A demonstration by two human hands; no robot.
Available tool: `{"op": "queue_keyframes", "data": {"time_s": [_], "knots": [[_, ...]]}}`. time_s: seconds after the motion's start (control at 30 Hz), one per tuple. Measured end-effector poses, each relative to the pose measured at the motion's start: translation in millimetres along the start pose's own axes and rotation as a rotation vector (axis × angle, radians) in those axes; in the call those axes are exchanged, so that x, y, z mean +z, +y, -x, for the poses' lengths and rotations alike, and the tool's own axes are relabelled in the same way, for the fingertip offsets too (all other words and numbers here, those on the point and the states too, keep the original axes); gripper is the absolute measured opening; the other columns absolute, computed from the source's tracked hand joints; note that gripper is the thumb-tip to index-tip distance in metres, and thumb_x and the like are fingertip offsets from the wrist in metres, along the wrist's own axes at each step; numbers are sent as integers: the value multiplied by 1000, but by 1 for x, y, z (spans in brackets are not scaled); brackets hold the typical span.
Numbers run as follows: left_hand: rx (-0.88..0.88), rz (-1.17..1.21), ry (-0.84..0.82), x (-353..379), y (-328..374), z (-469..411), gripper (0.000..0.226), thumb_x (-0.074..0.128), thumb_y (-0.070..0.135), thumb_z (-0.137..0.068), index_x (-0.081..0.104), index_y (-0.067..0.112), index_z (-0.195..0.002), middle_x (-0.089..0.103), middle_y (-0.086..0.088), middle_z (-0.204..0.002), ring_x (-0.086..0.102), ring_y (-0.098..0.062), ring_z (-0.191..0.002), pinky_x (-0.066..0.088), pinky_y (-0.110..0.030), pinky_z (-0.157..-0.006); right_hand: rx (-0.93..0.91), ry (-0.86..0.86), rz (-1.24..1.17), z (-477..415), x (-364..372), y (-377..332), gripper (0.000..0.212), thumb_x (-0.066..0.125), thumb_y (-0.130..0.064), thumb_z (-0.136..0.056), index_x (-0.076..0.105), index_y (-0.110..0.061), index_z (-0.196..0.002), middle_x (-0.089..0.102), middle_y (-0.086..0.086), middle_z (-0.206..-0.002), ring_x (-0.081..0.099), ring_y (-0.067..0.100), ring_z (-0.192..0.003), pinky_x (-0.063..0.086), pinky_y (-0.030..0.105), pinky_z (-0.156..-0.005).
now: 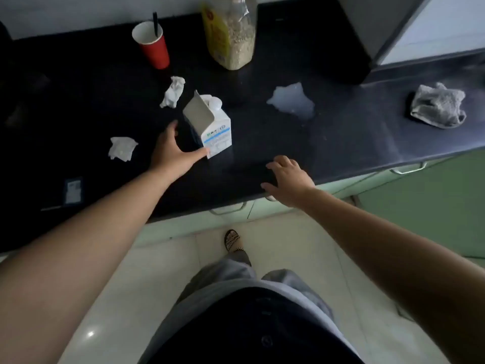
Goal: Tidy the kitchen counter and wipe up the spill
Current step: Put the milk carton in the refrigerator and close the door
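The left hand (172, 151) has its grip spread wide around the dark side of the milk carton (214, 127), one fingertip touching its near lower corner; whether the thumb touches cannot be told. The carton stands upright mid-counter (341, 143). The right hand (288, 179) rests at the counter's front edge, grip loose and holding nothing. Two crumpled tissues (173, 91) (122, 148) lie left of the carton. The pale spill (291, 101) sits to the carton's right, and a grey cloth (437, 106) lies farther right. A red cup (153, 47) and an oat jar (232, 32) stand behind.
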State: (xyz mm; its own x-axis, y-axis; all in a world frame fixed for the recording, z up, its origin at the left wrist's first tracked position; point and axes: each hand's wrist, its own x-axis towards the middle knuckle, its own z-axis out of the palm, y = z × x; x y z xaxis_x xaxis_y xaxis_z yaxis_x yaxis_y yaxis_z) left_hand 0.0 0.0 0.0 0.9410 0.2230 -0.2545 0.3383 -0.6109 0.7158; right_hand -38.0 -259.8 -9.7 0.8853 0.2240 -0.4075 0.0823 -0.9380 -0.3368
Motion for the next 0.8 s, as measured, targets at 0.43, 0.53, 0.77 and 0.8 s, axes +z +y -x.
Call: {"op": "queue_keyframes", "data": {"time_s": [0.43,0.53,0.77,0.8], "knots": [[86,275,68,21,3,-14,82,85,18,-61,41,22,-130,47,2,-132,47,5,-112,37,-5,-89,-44,85,104,-29,13,12,62,41,-49,-93,21,-26,-146,11,1,-157,5,23,-144,6,40,-115],[41,333,96,26,10,-9,80,85,18,-60,42,22,-127,50,4,-129,49,7,-112,39,-6,-88,-59,67,110,-31,12,15,62,40,-51,-92,20,-27,-146,10,0,-158,4,23,-144,6,41,-115],[-65,379,263,40,24,17,80,81,37,-54,43,31,-124,53,3,-129,52,-12,-120,47,-39,-98,-201,-38,168,-39,-2,34,64,38,-52,-92,15,-27,-147,7,3,-158,7,24,-143,11,40,-114],[-89,383,295,43,28,25,81,82,39,-54,43,32,-125,53,4,-130,51,-12,-121,47,-40,-98,-227,-67,176,-41,-6,37,64,38,-52,-93,14,-26,-147,6,3,-158,6,24,-143,11,40,-114]]}}
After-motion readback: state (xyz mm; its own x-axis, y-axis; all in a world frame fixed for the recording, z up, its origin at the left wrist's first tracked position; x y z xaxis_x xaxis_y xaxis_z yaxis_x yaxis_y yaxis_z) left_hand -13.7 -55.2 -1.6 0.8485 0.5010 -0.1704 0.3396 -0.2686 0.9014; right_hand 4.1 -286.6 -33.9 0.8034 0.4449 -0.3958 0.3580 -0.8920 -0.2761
